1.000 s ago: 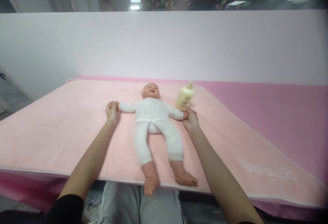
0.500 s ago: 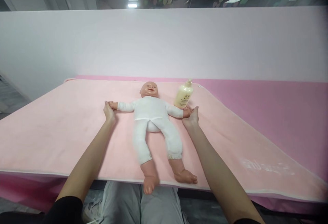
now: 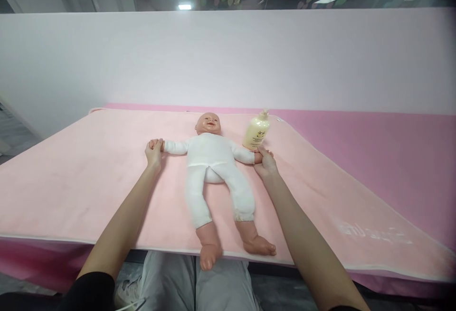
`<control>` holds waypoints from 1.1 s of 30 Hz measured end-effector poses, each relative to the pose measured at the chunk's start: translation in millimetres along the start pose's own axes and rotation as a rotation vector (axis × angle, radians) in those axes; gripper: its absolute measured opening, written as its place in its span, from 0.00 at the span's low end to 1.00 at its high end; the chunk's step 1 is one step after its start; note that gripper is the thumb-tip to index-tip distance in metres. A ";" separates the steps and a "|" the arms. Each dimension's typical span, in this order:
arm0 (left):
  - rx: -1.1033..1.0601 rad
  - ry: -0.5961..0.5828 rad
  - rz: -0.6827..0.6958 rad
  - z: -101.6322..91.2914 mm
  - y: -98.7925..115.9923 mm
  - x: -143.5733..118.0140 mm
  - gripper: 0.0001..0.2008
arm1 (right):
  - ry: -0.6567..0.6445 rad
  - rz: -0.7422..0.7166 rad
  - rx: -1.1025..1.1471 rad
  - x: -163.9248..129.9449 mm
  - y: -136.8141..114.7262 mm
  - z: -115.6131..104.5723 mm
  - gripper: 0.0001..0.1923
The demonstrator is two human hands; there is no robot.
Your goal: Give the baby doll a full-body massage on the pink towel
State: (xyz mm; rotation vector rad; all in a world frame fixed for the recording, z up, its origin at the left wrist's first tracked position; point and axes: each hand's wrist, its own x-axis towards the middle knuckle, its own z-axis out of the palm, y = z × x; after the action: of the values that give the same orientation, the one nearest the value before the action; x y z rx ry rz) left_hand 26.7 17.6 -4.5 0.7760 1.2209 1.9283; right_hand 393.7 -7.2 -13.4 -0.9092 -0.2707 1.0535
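A baby doll point(image 3: 213, 164) in a white suit lies on its back on a light pink blanket point(image 3: 81, 178), arms spread, bare feet over the near edge. My left hand point(image 3: 154, 152) is closed around the doll's hand on the left side. My right hand point(image 3: 265, 163) grips the doll's other hand on the right. A pale yellow pump bottle point(image 3: 256, 132) stands upright just behind my right hand, beside the doll's head.
The blanket covers a darker pink table top point(image 3: 384, 149) that runs on to the right. A plain white partition wall point(image 3: 228, 59) stands behind it. My grey-trousered legs point(image 3: 192, 282) show below the near edge.
Both hands have closed again on the doll's hands after opening slightly half a second ago. The doll's arms stay spread out.
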 end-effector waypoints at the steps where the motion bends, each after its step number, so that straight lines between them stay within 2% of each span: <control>1: 0.003 0.001 -0.002 -0.2 -0.4 0.2 0.13 | 0.006 -0.001 0.002 -0.7 -0.5 0.4 0.09; 5: -0.010 0.014 -0.015 -1.2 -1.7 0.6 0.13 | 0.040 0.003 0.071 -2.9 -2.7 2.9 0.08; 8: 0.025 0.054 -0.011 -1.0 -2.0 0.8 0.17 | 0.037 0.015 0.103 -2.1 -3.1 3.4 0.07; 13: 0.017 0.061 -0.047 0.5 -1.6 2.1 0.23 | -0.053 0.029 0.128 1.7 -2.6 0.2 0.06; 19: 0.003 0.044 -0.063 -0.8 -0.5 2.6 0.13 | -0.144 0.051 0.084 4.2 -2.5 -4.1 0.04; 22: 0.014 0.038 -0.056 -1.2 0.6 1.4 0.12 | -0.160 0.060 0.032 6.2 -1.6 -6.1 0.02; 26: -0.009 0.025 -0.047 -0.2 2.3 -0.8 0.09 | -0.152 0.036 -0.004 5.9 -1.2 -6.4 0.05; 33: -0.053 0.012 -0.049 0.9 2.1 -1.5 0.09 | -0.110 0.063 0.037 -4.1 -6.3 0.5 0.01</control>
State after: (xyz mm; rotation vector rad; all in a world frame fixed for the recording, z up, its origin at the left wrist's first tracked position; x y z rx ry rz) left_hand 27.7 16.3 -2.4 0.7014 1.1804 1.9205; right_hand 395.3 -11.5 -7.5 -0.8325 -0.3152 1.1649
